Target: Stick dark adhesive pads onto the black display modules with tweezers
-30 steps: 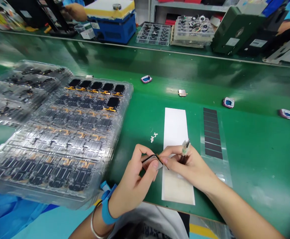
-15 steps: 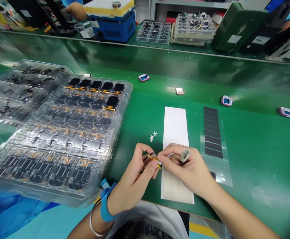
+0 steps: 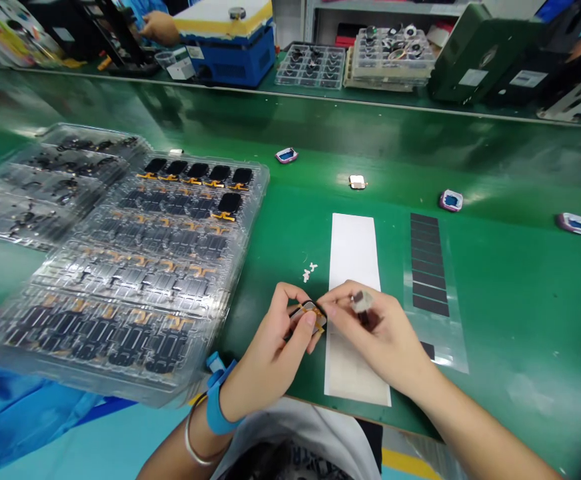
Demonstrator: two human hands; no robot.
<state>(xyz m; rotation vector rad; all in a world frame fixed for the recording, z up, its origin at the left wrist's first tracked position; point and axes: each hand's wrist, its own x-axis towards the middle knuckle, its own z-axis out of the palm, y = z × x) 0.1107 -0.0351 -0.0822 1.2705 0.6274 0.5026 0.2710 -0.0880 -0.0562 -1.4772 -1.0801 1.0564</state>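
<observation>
My left hand (image 3: 275, 340) is closed on a small watch display screen (image 3: 318, 319), its black edge and gold flex cable showing between thumb and fingers. Thumb and forefinger of my right hand (image 3: 378, 330) are pinched at the screen's right edge; whether they grip it is hidden. Tucked within the curled right fingers is a tool with a pale grey end (image 3: 362, 301), its other end out of sight. Under the right hand lies a white paper strip (image 3: 354, 250). Several tiny white scraps (image 3: 307, 275) are on the green bench just beyond the left hand.
Clear plastic trays (image 3: 255, 220) of screens stand at left. To the right lies a film sheet (image 3: 455, 333) with black rectangles. Small watch cases (image 3: 451, 201) and a white-backed part (image 3: 357, 182) sit farther back. A blue machine (image 3: 238, 60) and another person's hand (image 3: 159, 28) are behind.
The screen in my left hand has turned so more of its back shows. My right fingertips have shifted slightly to its upper right edge, and the tool's end has tilted left.
</observation>
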